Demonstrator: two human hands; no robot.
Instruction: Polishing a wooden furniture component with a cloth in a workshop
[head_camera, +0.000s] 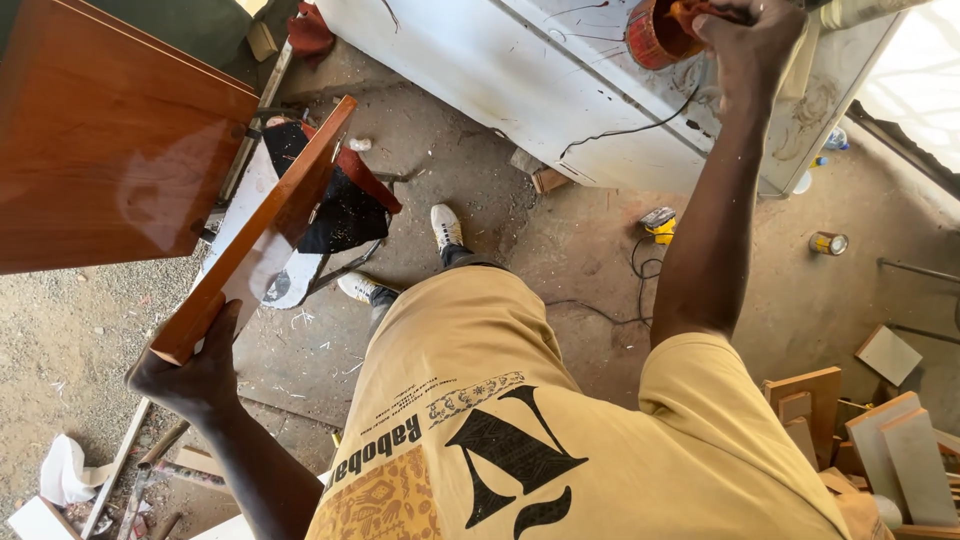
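**Board in one hand, rag at the can in the other**

The board (262, 228), brown-edged with a white face, slants from 8 toward 1 o'clock. The left hand (190, 375) closes its grip round the board's lower end. At 1 o'clock the right hand (745, 35) is fisted on an orange rag (690, 10), at the rim of a red can (652, 38) on the white worktop (500, 60).

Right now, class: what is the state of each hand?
Left hand: closed on the wooden board.
Right hand: closed on an orange rag at the red can.
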